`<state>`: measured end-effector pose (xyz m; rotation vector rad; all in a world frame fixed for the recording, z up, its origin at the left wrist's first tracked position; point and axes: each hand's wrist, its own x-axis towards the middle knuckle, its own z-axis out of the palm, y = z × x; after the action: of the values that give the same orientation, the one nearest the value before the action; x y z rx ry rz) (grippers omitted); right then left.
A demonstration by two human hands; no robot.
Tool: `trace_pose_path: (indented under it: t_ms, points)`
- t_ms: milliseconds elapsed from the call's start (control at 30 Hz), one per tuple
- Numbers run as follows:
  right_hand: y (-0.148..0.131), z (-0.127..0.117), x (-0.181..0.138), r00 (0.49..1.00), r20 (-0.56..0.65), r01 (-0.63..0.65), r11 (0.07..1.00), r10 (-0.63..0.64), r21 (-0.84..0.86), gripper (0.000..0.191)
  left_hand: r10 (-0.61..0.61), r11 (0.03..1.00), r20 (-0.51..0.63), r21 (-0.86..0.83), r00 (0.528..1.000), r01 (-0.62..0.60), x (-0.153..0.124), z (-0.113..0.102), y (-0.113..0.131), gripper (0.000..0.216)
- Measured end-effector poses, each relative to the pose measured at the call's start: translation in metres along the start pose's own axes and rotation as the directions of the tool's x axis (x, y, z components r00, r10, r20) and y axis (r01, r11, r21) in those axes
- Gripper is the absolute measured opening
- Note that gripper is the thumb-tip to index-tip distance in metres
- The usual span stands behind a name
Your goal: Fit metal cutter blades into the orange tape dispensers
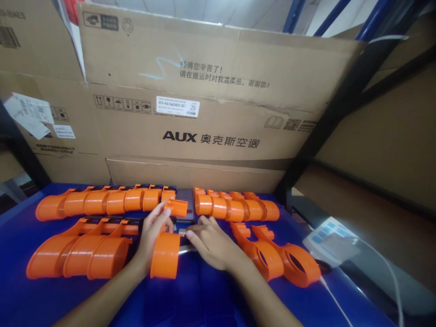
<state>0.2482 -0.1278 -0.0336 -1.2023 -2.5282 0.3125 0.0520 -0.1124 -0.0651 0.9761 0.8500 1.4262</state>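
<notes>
My left hand [151,236] is closed around an orange plastic part [166,256], which has a wide ring at its lower end and a ribbed clip piece at its upper end. Close beside it, my right hand [213,243] has its fingers curled, with the thumb toward the part. A small silvery piece [183,231] shows at the right thumb tip. Below that hand, a narrow shiny metal strip [187,249] sticks out; its other end is hidden. What the right fingers grip is covered by the hand.
Rows of similar orange parts [117,203] with black pieces lie at left on the blue table surface [190,299]. Others without black pieces [235,210] lie at right. A dark flat device [189,206] sits between. A white power strip [329,238] with cables is at right; cardboard [211,109] stands behind.
</notes>
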Motion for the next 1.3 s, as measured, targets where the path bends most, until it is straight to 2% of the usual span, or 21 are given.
trace_pose_path:
  t_ms: [167, 267, 333, 400, 467, 533, 800, 1033, 1300]
  points:
    - [0.010, 0.004, 0.002, 0.998, -0.054, -0.010, 1.000, 0.010, -0.015, 0.046, -0.022, 0.999, 0.033, 0.030, 0.999, 0.021, -0.004, 0.001, -0.003, 0.055]
    - [0.018, 0.008, 0.003, 0.978, -0.201, -0.035, 0.997, 0.049, 0.076, 0.027, -0.003, 0.999, 0.016, 0.048, 1.000, 0.003, -0.004, 0.002, -0.005, 0.061]
    - [0.021, 0.009, 0.004, 0.929, -0.346, -0.062, 0.976, 0.132, 0.207, 0.015, 0.001, 0.999, 0.001, 0.038, 1.000, -0.002, -0.004, 0.003, -0.005, 0.064]
    - [0.023, 0.007, 0.004, 0.854, -0.466, -0.061, 0.932, 0.234, 0.356, 0.012, 0.000, 1.000, -0.004, 0.022, 1.000, 0.000, -0.004, 0.006, -0.004, 0.067]
    - [0.023, 0.005, 0.004, 0.776, -0.542, -0.024, 0.874, 0.322, 0.486, 0.021, -0.001, 1.000, -0.001, 0.027, 1.000, 0.001, -0.006, 0.008, -0.002, 0.069]
    - [0.023, 0.003, 0.004, 0.734, -0.566, 0.022, 0.819, 0.376, 0.573, 0.027, 0.002, 0.999, 0.007, 0.045, 1.000, -0.002, -0.007, 0.009, 0.000, 0.070]
    - [0.019, 0.008, 0.003, 0.774, -0.486, 0.037, 0.737, 0.406, 0.675, 0.027, 0.031, 0.997, 0.067, 0.063, 0.997, -0.035, -0.010, 0.011, -0.001, 0.061]
    - [0.017, 0.006, 0.003, 0.756, -0.497, -0.020, 0.774, 0.426, 0.633, 0.029, 0.033, 0.996, 0.085, 0.077, 0.996, -0.039, -0.011, 0.012, 0.001, 0.059]
    - [0.015, 0.006, 0.001, 0.758, -0.527, -0.006, 0.812, 0.384, 0.583, 0.025, 0.023, 0.997, 0.097, 0.077, 0.995, -0.030, -0.011, 0.011, 0.001, 0.063]
